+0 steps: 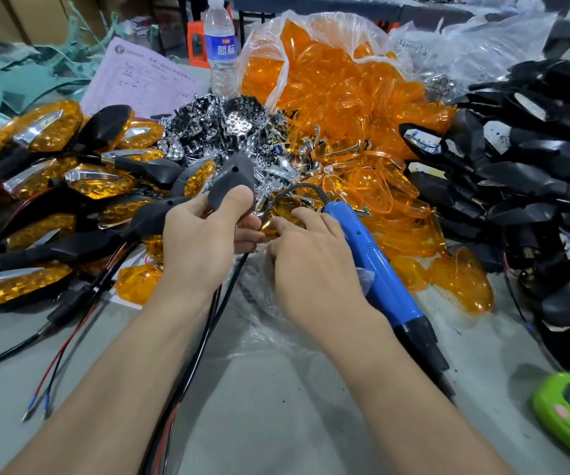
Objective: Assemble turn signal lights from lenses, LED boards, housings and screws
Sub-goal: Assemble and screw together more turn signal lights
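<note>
By the left hand (204, 234) a matte grey pointed housing (233, 180) is gripped; beside the housing, the right hand (311, 258) is seen, its hold not discernible.

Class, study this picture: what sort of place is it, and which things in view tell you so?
Most likely a small factory assembly bench. Signs: a heap of finished amber turn signal lights, a plastic bag spilling loose orange lenses, and a blue electric screwdriver.

The grey table (269, 423) bears assembled lights (50, 128), orange lenses (461, 286), black housings (533, 173) and a blue screwdriver (376, 269).
</note>
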